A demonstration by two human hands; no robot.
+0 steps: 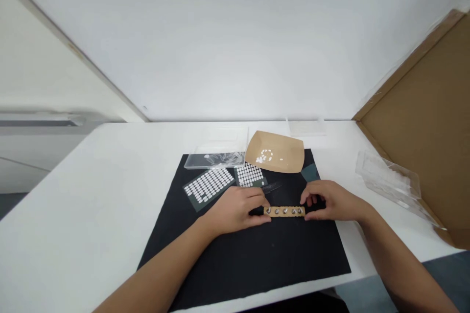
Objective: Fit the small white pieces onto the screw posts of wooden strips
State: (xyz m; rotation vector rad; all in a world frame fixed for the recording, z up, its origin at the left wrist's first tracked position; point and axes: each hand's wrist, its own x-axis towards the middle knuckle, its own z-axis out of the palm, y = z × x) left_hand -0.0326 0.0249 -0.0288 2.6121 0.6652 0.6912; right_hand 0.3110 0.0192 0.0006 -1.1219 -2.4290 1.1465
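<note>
A small tan strip (285,211) carrying several shiny metal pieces lies on a black mat (249,254). My left hand (237,210) pinches the strip's left end, fingers curled together. At the strip's right end my right hand (330,201) holds it the same way, fingers bent around the end. Just beyond my left hand lie two dark sheets covered with white dots, a larger sheet (208,185) and a smaller sheet (249,175). A brown paper tray (290,161) with several white bits in it sits behind the strip.
The mat rests on a white table (91,195). A clear plastic bag (215,159) lies at the mat's far edge. A clear plastic tray (391,181) sits at the right, beside a large brown cardboard sheet (426,117). A white wall stands behind.
</note>
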